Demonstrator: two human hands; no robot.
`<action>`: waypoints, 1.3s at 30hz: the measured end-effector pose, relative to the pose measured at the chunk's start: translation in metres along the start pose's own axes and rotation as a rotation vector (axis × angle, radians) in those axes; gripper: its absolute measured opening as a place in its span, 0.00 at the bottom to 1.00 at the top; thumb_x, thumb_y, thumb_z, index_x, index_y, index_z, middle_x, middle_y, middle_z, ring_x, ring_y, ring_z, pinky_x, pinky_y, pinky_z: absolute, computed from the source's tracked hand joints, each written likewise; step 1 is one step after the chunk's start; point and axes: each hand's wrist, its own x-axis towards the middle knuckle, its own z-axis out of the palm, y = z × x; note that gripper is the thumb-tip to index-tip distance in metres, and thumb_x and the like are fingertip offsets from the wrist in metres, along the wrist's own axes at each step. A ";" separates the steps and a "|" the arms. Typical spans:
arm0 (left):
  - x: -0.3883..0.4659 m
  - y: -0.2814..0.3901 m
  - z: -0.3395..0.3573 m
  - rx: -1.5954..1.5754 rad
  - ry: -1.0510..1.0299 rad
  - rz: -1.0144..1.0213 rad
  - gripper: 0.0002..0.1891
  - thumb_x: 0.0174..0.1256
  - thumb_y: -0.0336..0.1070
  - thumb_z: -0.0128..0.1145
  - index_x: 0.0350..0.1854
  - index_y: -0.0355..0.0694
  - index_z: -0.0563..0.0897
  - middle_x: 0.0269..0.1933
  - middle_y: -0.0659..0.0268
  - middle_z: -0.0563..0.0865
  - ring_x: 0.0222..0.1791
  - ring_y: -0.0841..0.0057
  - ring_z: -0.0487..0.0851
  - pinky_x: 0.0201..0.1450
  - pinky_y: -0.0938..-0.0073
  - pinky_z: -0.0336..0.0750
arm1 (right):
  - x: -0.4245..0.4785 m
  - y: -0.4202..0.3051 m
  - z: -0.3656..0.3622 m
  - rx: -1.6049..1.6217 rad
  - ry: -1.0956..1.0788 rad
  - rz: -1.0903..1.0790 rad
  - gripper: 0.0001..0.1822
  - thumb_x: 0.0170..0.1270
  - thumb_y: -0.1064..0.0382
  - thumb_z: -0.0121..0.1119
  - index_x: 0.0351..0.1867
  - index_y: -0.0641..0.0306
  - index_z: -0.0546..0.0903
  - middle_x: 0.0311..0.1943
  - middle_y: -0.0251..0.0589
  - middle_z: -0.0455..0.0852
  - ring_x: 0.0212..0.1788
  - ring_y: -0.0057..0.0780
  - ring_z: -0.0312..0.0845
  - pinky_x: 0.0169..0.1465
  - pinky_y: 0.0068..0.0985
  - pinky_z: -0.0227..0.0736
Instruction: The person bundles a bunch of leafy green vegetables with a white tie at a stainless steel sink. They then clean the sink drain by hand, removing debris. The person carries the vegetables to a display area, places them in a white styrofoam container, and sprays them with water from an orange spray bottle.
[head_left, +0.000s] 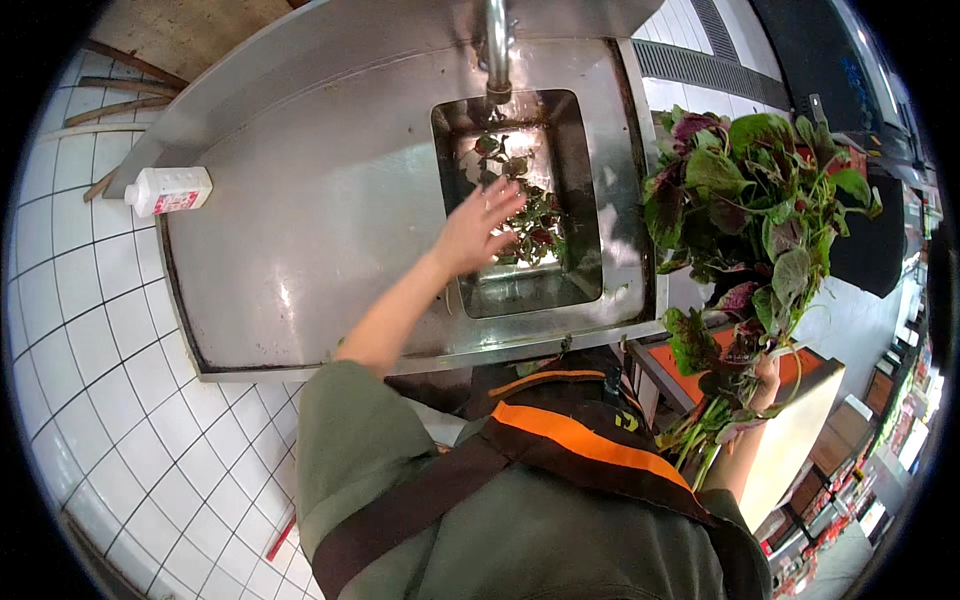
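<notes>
My left hand (487, 223) is over the sink basin (532, 298), fingers spread and slightly blurred, with nothing in it. Below it, loose red-and-green leaves (541, 238) lie in shallow water at the bottom of the basin. Off to the right of the sink, my right hand (766, 382) grips the stems of a large bunch of red amaranth greens (750, 202). Its purple and green leaves fan out away from me, while the cut stem ends point back towards my body. Part of my right hand is hidden behind the stems.
A metal faucet (497, 64) reaches over the basin's far edge. On the steel counter's (315, 210) left edge lies a white plastic bottle (171, 190) with a red label. An orange surface (667, 364) and a pale board (802, 427) are under the right arm.
</notes>
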 end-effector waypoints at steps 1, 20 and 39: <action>-0.016 0.021 -0.001 -0.007 -0.019 -0.014 0.24 0.64 0.39 0.50 0.64 0.45 0.68 0.67 0.62 0.65 0.69 0.61 0.58 0.69 0.52 0.50 | 0.002 0.001 -0.004 0.006 -0.012 0.009 0.27 0.54 0.67 0.48 0.58 0.68 0.66 0.43 0.48 0.77 0.39 0.37 0.78 0.40 0.31 0.76; -0.024 0.136 0.090 -0.433 -0.106 0.023 0.27 0.52 0.41 0.65 0.56 0.42 0.74 0.60 0.62 0.71 0.63 0.61 0.65 0.64 0.65 0.63 | 0.026 0.000 -0.010 0.016 -0.418 -0.155 0.27 0.64 0.61 0.44 0.63 0.70 0.62 0.51 0.50 0.75 0.50 0.39 0.76 0.53 0.33 0.73; 0.027 0.091 0.097 0.101 0.400 -0.396 0.16 0.55 0.28 0.52 0.48 0.38 0.77 0.48 0.58 0.77 0.50 0.59 0.72 0.56 0.62 0.65 | 0.029 0.000 -0.007 -0.073 -0.048 -0.019 0.33 0.41 0.62 0.60 0.55 0.65 0.71 0.41 0.33 0.77 0.41 0.23 0.71 0.44 0.20 0.64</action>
